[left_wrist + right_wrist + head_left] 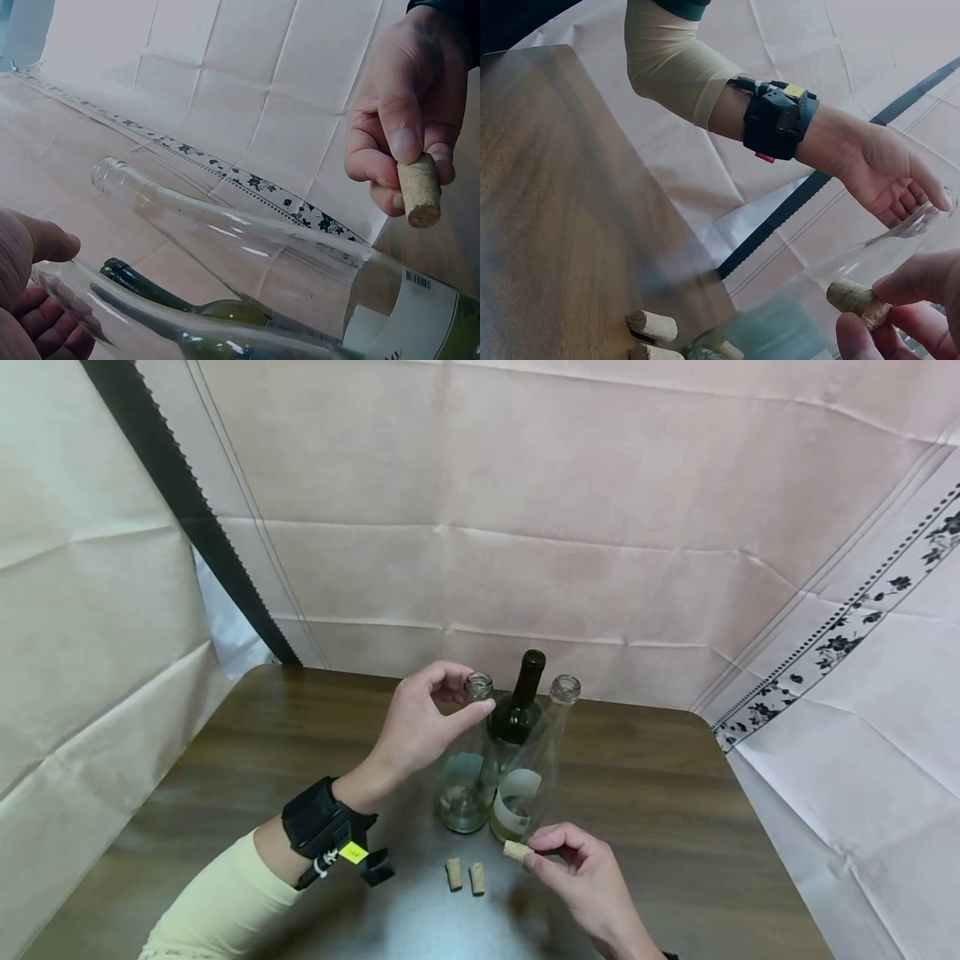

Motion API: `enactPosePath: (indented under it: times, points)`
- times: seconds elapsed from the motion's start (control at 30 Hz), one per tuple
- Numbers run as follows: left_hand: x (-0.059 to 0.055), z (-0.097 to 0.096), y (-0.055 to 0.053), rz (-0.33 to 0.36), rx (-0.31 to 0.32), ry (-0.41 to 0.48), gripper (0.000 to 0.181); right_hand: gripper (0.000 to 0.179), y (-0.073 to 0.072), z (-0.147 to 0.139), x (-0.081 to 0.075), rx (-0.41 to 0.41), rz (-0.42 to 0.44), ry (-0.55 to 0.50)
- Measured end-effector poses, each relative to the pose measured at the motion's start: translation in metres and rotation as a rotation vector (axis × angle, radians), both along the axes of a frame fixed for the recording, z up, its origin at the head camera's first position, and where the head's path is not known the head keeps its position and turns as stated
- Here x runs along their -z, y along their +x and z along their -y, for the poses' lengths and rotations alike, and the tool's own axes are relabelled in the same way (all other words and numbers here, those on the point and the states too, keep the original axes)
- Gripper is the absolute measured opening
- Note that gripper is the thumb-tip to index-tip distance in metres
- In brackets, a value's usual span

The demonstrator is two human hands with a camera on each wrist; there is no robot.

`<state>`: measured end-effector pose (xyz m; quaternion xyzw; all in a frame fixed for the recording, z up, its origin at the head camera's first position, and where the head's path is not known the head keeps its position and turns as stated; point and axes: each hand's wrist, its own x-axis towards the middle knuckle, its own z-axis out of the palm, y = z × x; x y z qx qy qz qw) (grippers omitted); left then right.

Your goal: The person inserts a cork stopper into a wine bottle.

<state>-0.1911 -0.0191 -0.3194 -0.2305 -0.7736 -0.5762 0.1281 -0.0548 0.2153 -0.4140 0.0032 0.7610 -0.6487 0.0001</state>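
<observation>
My left hand (425, 714) holds the neck of the left clear glass bottle (462, 793), thumb in front and fingers behind. That bottle stands upright with its mouth uncovered. Between thumb and fingers, my right hand (581, 877) pinches a cork (419, 190), held low in front of the bottles. A second clear bottle (517, 802) with a pale label stands close on the right, also unstoppered. Behind and between them rises a dark green bottle (516, 714). Two more corks, a left one (453, 874) and a right one (477, 878), stand on the table near the right hand.
The brown wooden table (675, 827) ends just behind the bottles. A pale creased cloth (562, 485) hangs along the back and sides, with a black strip at left and a floral band (836, 647) at right.
</observation>
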Motion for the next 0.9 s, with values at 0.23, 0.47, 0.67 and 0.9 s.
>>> enactPosePath:
  times: [0.23, 0.47, 0.67, 0.9]
  points:
    - [-0.004, 0.016, 0.012, -0.004, -0.012, -0.046, 0.029, 0.017, 0.001, 0.004, -0.002, -0.004, -0.002, 0.015]
    - [-0.008, 0.038, 0.025, 0.009, 0.001, -0.080, 0.027, 0.016, 0.002, 0.009, -0.006, -0.031, -0.033, 0.034]
    - [-0.014, 0.059, 0.039, 0.080, 0.013, -0.094, 0.030, 0.018, 0.003, 0.011, -0.006, -0.035, -0.024, 0.034]
    - [-0.019, 0.080, 0.056, 0.124, 0.018, -0.111, 0.032, 0.015, 0.005, 0.013, -0.004, -0.078, -0.076, 0.035]
